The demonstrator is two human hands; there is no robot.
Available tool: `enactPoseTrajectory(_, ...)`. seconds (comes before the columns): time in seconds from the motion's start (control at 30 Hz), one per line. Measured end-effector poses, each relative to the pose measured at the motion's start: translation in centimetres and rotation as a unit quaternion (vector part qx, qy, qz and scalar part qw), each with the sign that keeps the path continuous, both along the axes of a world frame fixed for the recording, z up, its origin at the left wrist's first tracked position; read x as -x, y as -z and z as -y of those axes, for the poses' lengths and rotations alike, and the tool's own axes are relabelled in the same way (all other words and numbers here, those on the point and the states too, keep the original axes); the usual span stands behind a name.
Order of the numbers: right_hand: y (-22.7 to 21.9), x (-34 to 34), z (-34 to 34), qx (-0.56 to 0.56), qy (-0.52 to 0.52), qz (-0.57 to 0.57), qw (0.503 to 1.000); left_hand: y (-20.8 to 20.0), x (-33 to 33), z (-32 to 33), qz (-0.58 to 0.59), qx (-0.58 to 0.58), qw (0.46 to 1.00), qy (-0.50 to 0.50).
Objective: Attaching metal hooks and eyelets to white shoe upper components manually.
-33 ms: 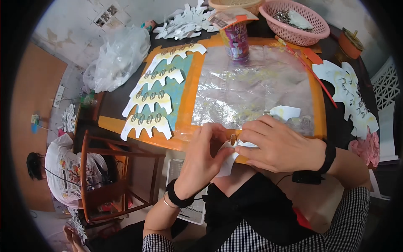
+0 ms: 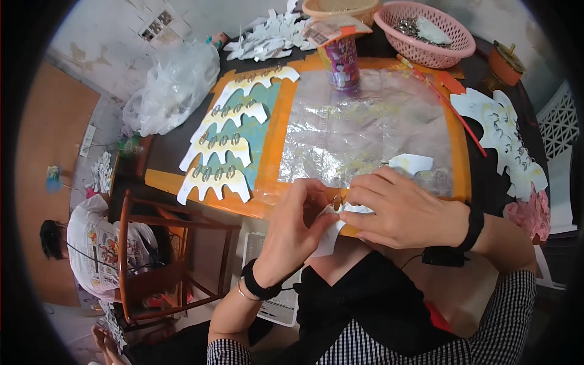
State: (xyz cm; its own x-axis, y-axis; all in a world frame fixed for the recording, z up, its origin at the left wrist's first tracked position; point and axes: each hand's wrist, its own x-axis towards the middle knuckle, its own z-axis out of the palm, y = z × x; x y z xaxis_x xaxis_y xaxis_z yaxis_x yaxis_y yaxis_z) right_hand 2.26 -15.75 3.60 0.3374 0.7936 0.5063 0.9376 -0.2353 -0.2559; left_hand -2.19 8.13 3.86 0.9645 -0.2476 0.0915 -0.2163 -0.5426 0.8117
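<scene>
At the near edge of the table, my left hand (image 2: 281, 234) and my right hand (image 2: 404, 210) pinch a white cut-out paper piece (image 2: 329, 238) between them. A small metal ring (image 2: 337, 202) stands up from it between my fingertips. Just beyond my right knuckles shows another white paper edge (image 2: 410, 163); whether it belongs to the same piece, I cannot tell. To the left lie several scalloped white paper cut-outs (image 2: 196, 192) in a column, each bearing a row of metal rings and yellowish smears. My fingers hide most of the held piece.
Plastic film (image 2: 316, 134) with orange tape borders covers the work surface. A purple can (image 2: 342, 67), a pink basket (image 2: 465, 52) of metal pieces and a white paper pile (image 2: 267, 39) stand behind. Ringed cut-outs (image 2: 490, 115) and a red stick (image 2: 453, 112) lie right. Someone sits beyond a wooden chair (image 2: 182, 225).
</scene>
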Motion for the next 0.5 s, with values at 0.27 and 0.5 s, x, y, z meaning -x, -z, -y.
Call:
enactPoseTrajectory(0.27, 0.4, -1.4, -0.1, -0.234, 0.034, -0.214, 0.948, 0.7, -0.4, 0.5, -0.028, 0.252, 0.967, -0.007)
enactPoseTrajectory(0.5, -0.1, -1.1, 0.1, -0.137, 0.053, -0.205, 0.968, -0.9, -0.7, 1.4, -0.005, 0.205, 0.978, 0.046)
